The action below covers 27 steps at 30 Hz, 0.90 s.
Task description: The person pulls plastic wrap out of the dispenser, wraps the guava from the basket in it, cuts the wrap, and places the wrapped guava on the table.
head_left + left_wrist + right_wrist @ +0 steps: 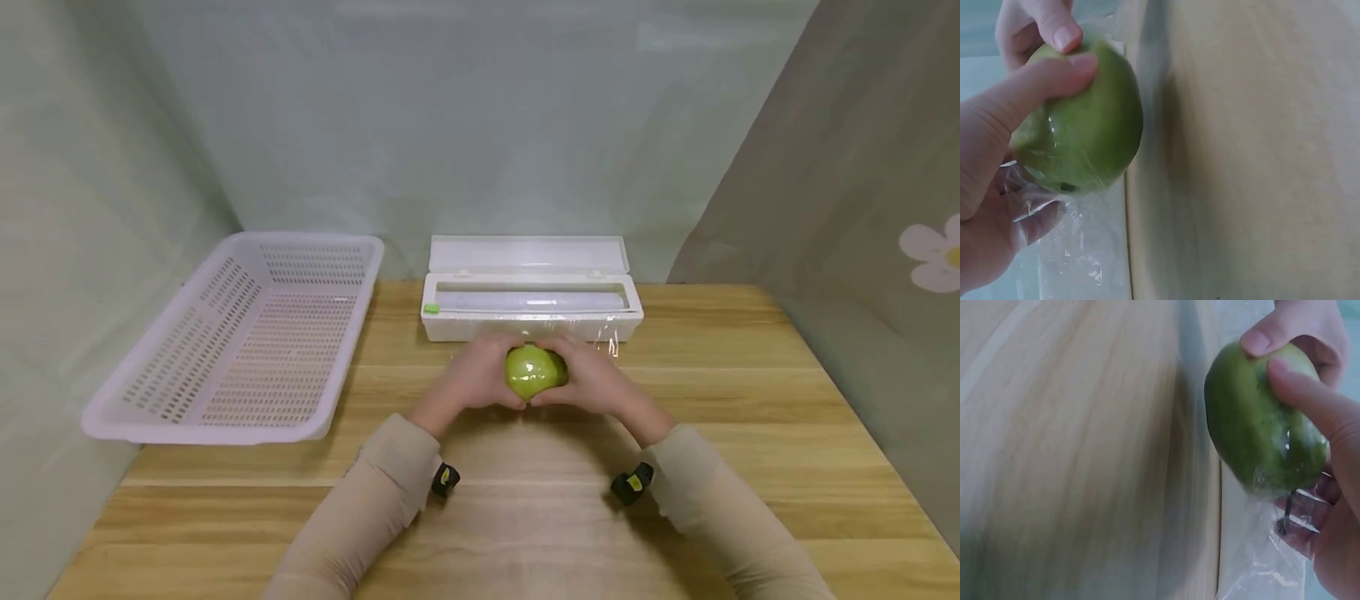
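Note:
Both hands hold one green pear in front of the white cling film box. My left hand grips it from the left, and its thumb lies across the skin in the left wrist view. From the other side my right hand grips it, thumb tip close to the left thumb. Clear cling film clings to part of the pear and stretches toward the box. A dark stem shows at one end in the right wrist view. Some fingers are hidden behind the pear.
The cling film box stands at the back with its lid up and a film roll inside. A green cutter slide sits at its left end. A white slotted basket stands left on the wooden table.

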### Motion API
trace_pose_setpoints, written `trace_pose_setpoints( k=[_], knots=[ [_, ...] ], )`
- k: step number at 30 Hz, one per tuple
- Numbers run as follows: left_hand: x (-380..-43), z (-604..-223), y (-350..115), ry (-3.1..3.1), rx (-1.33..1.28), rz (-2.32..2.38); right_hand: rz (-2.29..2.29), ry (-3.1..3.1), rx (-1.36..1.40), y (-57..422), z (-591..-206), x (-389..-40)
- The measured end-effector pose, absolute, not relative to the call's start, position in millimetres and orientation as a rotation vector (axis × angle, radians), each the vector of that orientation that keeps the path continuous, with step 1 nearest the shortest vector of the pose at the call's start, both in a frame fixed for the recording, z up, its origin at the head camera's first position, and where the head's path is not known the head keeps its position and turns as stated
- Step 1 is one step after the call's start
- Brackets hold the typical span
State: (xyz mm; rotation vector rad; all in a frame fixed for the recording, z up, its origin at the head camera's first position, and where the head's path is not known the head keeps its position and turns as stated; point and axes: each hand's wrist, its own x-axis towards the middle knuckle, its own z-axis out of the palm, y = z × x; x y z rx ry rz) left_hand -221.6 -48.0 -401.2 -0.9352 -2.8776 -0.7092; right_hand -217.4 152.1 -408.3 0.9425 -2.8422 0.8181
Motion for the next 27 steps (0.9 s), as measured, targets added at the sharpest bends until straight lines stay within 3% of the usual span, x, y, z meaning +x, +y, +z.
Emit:
trace_pose_setpoints(
  k=[27],
  knots=[
    [-219,-389,-51,-3.172,-0.94,-1.003,1.028,-2.918,1.212,160,-406,-219]
  ],
)
